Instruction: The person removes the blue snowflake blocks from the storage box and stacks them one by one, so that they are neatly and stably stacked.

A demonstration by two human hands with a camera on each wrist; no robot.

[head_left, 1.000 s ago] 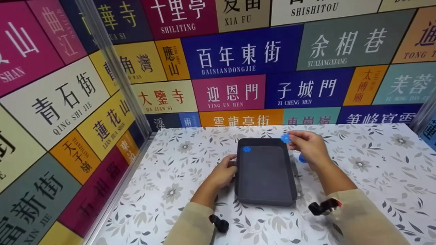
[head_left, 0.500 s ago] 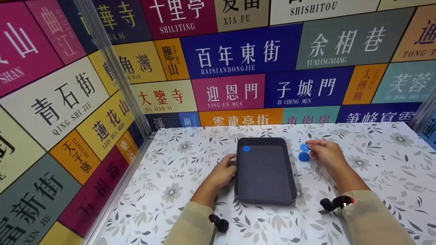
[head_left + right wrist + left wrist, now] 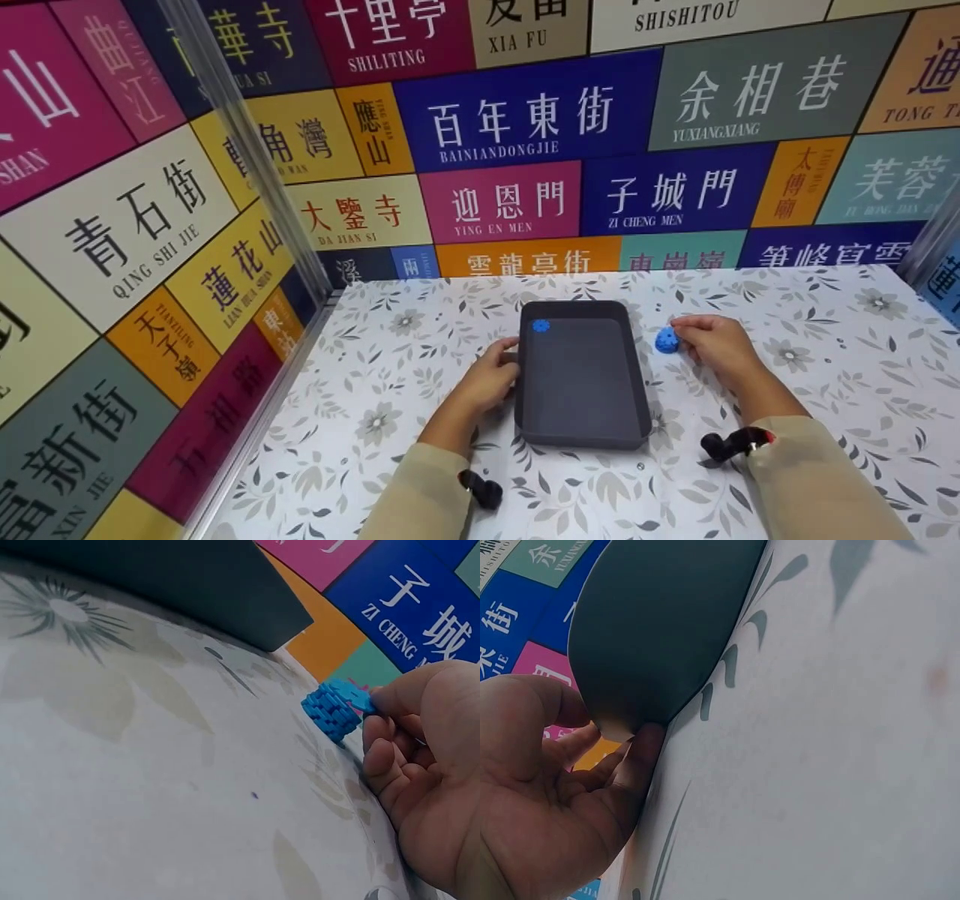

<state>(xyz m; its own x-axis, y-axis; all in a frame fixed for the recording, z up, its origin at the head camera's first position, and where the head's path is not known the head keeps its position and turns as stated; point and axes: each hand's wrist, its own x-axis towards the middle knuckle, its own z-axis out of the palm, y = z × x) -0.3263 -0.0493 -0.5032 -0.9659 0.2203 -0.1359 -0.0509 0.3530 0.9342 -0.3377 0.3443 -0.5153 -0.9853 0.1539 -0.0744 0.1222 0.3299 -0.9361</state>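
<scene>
A dark grey rectangular tray (image 3: pixel 585 382) lies on the table, with one blue snowflake-shaped disc (image 3: pixel 541 325) inside near its back left corner. My left hand (image 3: pixel 491 375) holds the tray's left side; in the left wrist view its thumb and fingers (image 3: pixel 645 746) are at the tray wall. Right of the tray stands a short stack of blue snowflake discs (image 3: pixel 328 714). My right hand (image 3: pixel 716 345) pinches the edge of a blue snowflake disc (image 3: pixel 352 695) between thumb and finger, tilted at the top of that stack.
The table (image 3: pixel 360 480) has a white cloth with grey leaves and flowers. Behind it rises a wall (image 3: pixel 525 120) of coloured panels with lettering. A clear upright edge (image 3: pixel 247 150) stands at the left.
My right hand has moved from the tray's back right corner, rightward and down to the stack, with a blue disc in its fingers. My left hand has stayed at the tray.
</scene>
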